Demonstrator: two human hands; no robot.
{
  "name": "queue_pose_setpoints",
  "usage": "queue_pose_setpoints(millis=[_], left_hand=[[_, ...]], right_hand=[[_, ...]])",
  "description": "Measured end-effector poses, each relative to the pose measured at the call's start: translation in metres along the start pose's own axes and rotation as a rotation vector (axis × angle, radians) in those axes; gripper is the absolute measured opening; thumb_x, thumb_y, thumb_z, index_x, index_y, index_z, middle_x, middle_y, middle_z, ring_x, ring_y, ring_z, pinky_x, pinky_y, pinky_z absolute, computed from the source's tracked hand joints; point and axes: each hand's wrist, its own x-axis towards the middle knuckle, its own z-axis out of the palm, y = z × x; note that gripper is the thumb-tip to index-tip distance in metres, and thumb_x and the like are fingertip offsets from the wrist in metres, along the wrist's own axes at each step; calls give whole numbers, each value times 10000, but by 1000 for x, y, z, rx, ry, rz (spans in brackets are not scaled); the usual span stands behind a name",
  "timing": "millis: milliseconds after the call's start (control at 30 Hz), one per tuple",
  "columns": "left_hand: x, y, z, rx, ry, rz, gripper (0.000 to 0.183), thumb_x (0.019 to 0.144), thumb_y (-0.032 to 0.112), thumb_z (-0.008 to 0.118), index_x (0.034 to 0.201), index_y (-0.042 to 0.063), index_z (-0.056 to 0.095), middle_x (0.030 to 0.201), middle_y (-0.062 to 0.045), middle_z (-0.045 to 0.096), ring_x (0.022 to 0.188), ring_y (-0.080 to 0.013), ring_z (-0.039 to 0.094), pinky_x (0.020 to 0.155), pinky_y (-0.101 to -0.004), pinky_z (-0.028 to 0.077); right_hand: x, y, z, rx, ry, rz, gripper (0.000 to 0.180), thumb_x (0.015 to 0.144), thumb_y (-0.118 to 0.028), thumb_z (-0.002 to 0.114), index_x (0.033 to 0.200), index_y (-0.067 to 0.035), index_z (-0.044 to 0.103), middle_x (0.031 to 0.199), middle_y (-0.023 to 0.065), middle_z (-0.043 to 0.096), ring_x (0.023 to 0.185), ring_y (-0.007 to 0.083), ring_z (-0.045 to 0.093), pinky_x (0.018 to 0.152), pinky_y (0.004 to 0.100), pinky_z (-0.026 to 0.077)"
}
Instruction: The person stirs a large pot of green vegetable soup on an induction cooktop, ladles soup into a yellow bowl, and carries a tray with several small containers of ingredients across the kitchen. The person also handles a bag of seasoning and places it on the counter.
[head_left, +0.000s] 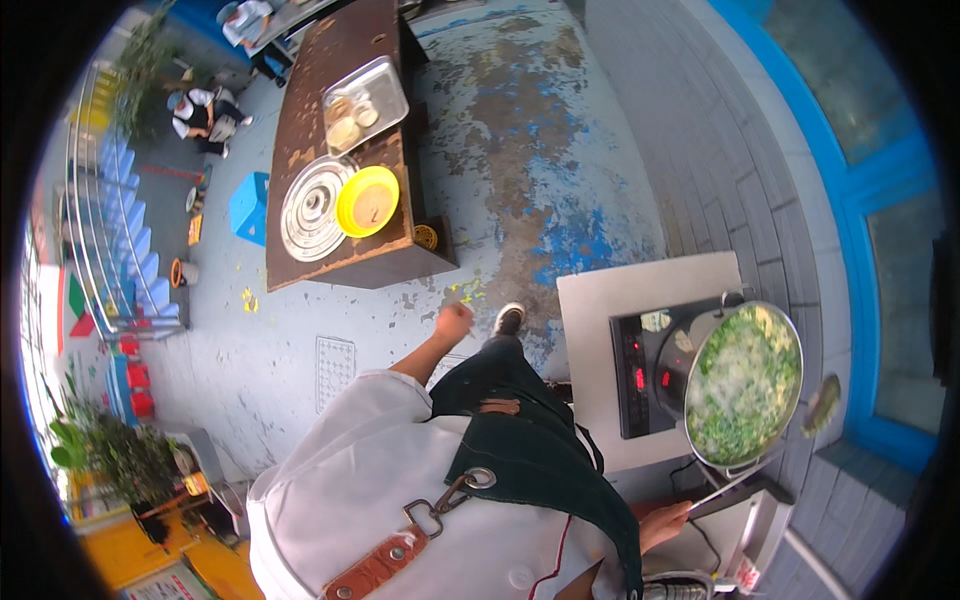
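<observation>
My right hand grips the thin handle of a long ladle, low on the right. Beside the pot's right rim hangs the ladle's blurred head, which has something greenish in it. The large metal stockpot stands on a black induction cooker with lit red digits. Steaming chopped greens with pale yellow bits fill the pot almost to the rim. My left hand is curled and held out over the floor, away from the pot, with nothing visible in it.
A brown worn table bears a round metal lid, a yellow basin and a metal tray with pale round items. The cooker's stand is near a brick wall. Two people are farther off.
</observation>
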Motion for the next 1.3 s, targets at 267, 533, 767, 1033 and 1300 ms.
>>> queue_pose_setpoints(millis=[267,533,767,1033,1300], left_hand=[[130,-1,-166,-924,567,-221,436,898,225,576,1231,-32,463,1225,-215,565,984,-278,625,826,-372,504],[182,-15,-238,-1609,-78,-44,575,858,-102,393,1414,7,296,1436,-214,376,1308,-416,414,1099,-551,371],[169,28,-270,-1295,-211,-22,677,783,-144,408,1417,65,301,1384,-170,426,1275,-388,459,1039,-539,438],[115,178,-254,-986,-710,45,610,745,-21,568,1339,-18,433,1300,-180,546,1165,-359,574,999,-510,480],[12,338,-83,-1030,-1346,29,579,722,49,581,1292,-26,507,1301,-181,569,1207,-330,550,1068,-473,411]], right_hand=[[-69,-117,58,467,91,444,514,1005,-485,433,643,-134,334,510,-29,271,370,86,241,330,251,177],[-106,-219,98,799,-86,600,496,1002,-513,411,666,-177,272,500,-31,175,358,102,171,293,267,153],[-135,-235,109,957,-73,618,458,1009,-498,415,703,-162,358,497,-38,207,363,95,162,276,261,160],[-146,-225,63,862,49,577,330,941,-443,571,877,-119,579,537,-66,286,390,48,232,349,242,152],[-114,-170,-31,350,151,314,305,936,-149,579,1212,-36,640,614,-2,513,505,76,437,480,245,339]])
